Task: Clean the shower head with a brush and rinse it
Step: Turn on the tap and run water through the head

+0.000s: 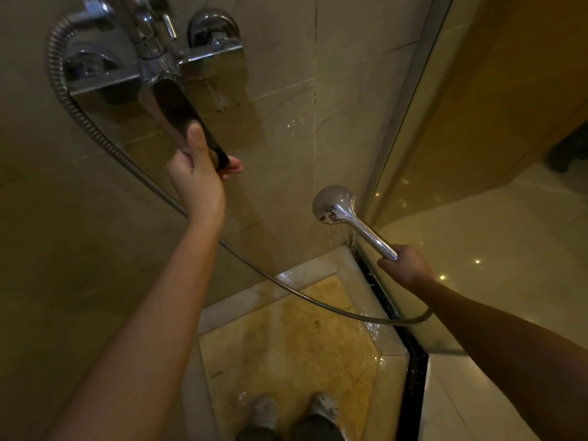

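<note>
No writing, brand, number or sign is readable on the shiny chrome shower head (333,201), the chrome wall mixer tap (208,58) or the beige tiles (350,90).

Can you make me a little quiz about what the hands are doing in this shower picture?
1. True or false: the right hand holds the shower head by its handle.
2. What does the left hand grip? A) a towel B) the tap lever C) a sponge
3. Fill in: water falls from the shower head toward the ____.
Key: 1 true; 2 B; 3 floor.
</note>
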